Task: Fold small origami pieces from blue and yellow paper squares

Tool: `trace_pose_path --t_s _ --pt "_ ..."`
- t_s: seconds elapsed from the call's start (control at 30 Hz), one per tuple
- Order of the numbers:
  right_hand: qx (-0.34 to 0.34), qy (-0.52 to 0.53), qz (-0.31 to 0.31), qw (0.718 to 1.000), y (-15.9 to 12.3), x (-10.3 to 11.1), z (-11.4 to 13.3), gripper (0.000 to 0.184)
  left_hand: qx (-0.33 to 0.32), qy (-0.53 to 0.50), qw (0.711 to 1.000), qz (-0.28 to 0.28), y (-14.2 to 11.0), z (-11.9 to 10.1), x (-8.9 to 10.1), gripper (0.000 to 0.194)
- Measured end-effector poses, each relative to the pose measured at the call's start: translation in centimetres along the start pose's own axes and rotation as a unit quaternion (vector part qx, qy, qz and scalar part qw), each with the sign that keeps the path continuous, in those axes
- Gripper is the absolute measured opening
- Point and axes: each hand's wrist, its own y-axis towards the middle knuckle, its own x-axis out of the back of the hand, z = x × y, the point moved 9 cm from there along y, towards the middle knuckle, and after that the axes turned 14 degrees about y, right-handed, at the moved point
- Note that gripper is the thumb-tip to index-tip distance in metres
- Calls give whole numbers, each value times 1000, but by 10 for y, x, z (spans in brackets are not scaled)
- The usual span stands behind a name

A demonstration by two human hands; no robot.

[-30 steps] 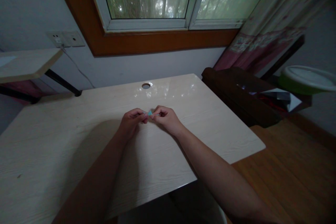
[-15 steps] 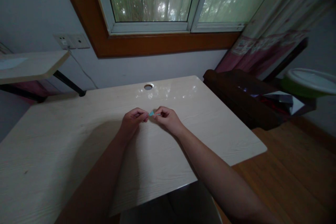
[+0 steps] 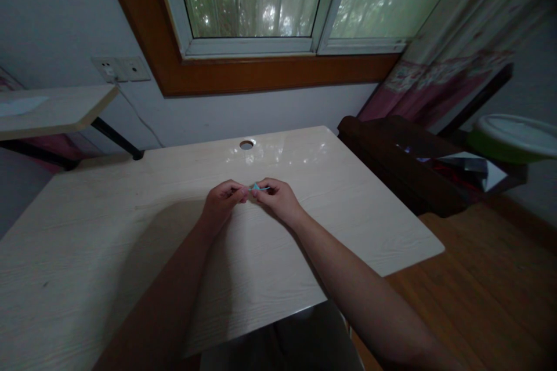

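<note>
Over the middle of the table (image 3: 357,197), my left hand (image 3: 223,202) and my right hand (image 3: 278,198) meet with their fingertips close together. Between them shows a small light-blue piece (image 3: 256,186), with a pointed top and a thin pale edge running along the right fingers. Its kind is too small to make out. My right thumb and fingers pinch it. The left thumb and forefinger are pressed together at its left end, and my fingers cover most of it.
Behind the hands a round hole (image 3: 246,145) pierces the tabletop. A raised shelf (image 3: 56,110) on black legs stands at the left. Beyond the right edge are a dark wooden piece of furniture (image 3: 391,156) and a green tub with a pale lid (image 3: 513,139).
The view has shifted slightly. Both hands stay together over the table; the left fingertips drew a little off the light-blue piece, then closed in at its left end again.
</note>
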Motion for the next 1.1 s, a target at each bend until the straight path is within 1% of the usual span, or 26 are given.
trace_pose_path --t_s 0.13,0.23,0.4,0.6,0.8,0.97,1.1 --pt "23 -35 -4 999 1 2 1 25 5 -3 1000 -13 1 1 2 13" --pt "42 -39 -6 998 1 3 3 23 3 1 1000 -12 1 2 2 12" --pt "35 -26 3 999 2 1 2 24 -6 13 1000 -8 1 -1 1 13" --pt "47 -37 9 998 1 -1 3 25 -16 29 999 -12 0 -4 1 13" --pt "53 -55 13 997 1 -2 5 22 -18 22 1000 -12 0 -2 2 14" --pt "51 -50 16 997 1 -3 5 21 -17 33 999 -15 1 2 1 14" --pt "51 -41 19 998 1 -4 7 21 -28 45 999 -5 1 3 -1 15"
